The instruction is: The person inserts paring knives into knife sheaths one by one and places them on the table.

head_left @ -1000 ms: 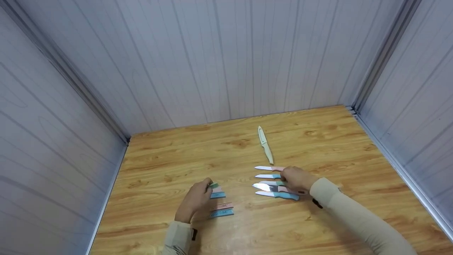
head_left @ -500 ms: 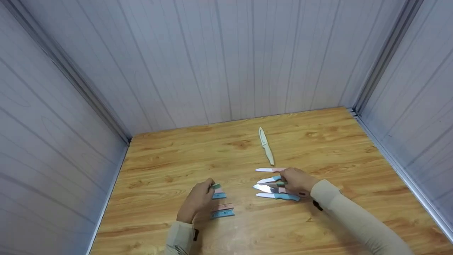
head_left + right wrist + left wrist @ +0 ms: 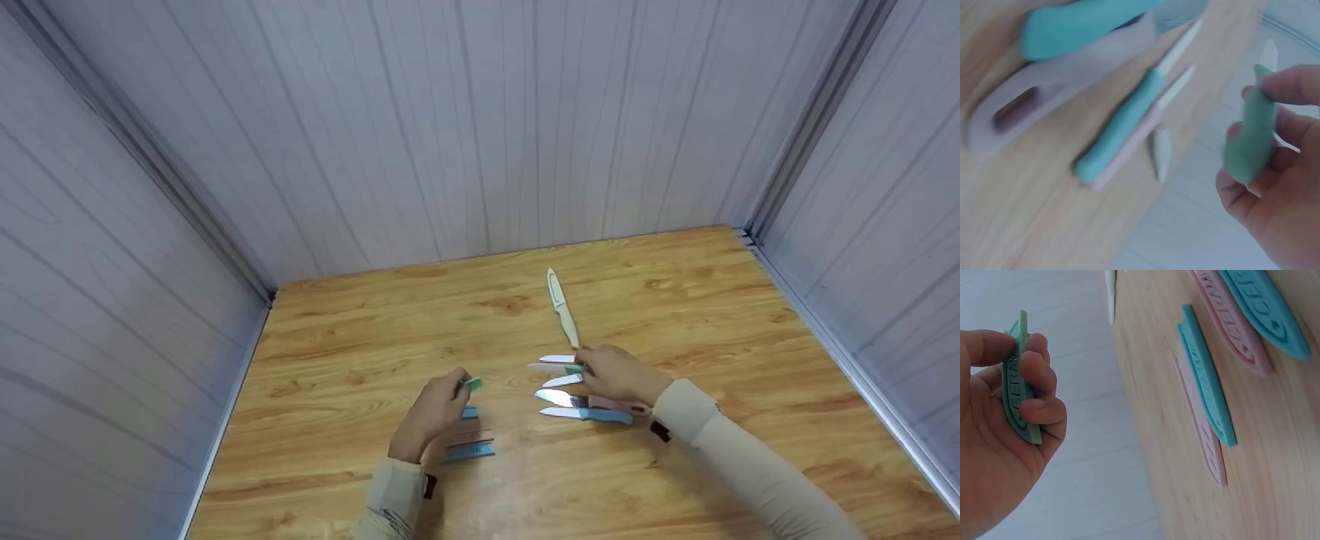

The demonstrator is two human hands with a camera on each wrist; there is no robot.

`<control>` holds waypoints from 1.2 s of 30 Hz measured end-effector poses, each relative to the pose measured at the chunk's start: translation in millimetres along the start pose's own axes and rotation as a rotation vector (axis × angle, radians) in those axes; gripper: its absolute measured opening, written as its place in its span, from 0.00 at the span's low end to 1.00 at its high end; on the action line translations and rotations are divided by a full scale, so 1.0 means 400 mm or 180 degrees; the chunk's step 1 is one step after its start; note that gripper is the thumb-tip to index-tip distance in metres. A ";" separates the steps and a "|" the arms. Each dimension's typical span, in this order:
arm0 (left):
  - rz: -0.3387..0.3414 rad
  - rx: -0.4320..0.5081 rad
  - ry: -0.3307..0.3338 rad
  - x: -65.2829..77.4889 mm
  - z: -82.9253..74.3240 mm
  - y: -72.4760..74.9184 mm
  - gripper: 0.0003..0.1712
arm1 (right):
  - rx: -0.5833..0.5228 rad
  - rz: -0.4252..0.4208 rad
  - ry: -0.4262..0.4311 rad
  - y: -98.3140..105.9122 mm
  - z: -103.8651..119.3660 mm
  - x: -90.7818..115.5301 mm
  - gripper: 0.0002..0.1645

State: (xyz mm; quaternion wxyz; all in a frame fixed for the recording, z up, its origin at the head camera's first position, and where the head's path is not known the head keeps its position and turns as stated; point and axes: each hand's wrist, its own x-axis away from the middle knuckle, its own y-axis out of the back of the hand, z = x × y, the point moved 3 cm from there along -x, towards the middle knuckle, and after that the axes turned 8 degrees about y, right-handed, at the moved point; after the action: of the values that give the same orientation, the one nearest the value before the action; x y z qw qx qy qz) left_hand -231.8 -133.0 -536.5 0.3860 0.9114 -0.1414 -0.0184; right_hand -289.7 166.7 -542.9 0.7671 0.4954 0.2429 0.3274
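My left hand [image 3: 431,414] holds a green knife sheath [image 3: 1019,388] embossed with lettering, fingers curled round it, above the table. My right hand [image 3: 622,375] grips a green-handled paring knife [image 3: 1252,126]; its white blade points left in the head view, towards the sheath. Beneath the left hand lie a blue sheath [image 3: 1207,377] overlapping a pink sheath [image 3: 1213,458], and beside them a larger pink sheath [image 3: 1233,323] and blue sheath [image 3: 1269,315]. Under and near the right hand lie a blue-handled paring knife [image 3: 1120,126] and a pink-handled paring knife [image 3: 1148,121], partly hidden in the head view.
A larger pink-handled knife [image 3: 1067,84] and a larger blue-handled knife [image 3: 604,415] lie nearest the person, blades leftward. A cream knife in its sheath [image 3: 562,309] lies further back on the wooden table [image 3: 360,322]. Panelled walls [image 3: 480,135] border the back and sides.
The right hand has lifted the green-handled knife from among the others and moved slightly left. The left hand has picked up the green sheath and moved right. The blue-handled paring knife has tilted.
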 end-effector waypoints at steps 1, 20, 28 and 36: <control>-0.0010 0.0028 -0.0015 -0.001 -0.005 -0.001 0.11 | -0.0051 -0.0003 -0.0048 0.003 0.005 -0.003 0.10; -0.0006 0.0052 -0.0126 -0.016 -0.053 -0.024 0.13 | -0.0127 -0.0392 0.0140 0.031 0.084 -0.031 0.15; -0.0003 -0.0050 -0.0134 -0.019 -0.073 -0.032 0.13 | -0.0063 -0.0558 0.0224 0.032 0.096 -0.042 0.16; -0.0009 -0.0068 -0.0119 -0.022 -0.078 -0.037 0.14 | -0.0088 -0.0508 0.0240 0.039 0.098 -0.044 0.14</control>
State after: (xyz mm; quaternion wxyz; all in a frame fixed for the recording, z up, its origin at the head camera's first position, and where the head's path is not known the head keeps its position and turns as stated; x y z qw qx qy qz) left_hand -232.2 -99.0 -525.7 0.3930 0.9069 -0.1471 -0.0375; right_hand -278.3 134.6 -512.5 0.7878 0.4511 0.3056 0.2870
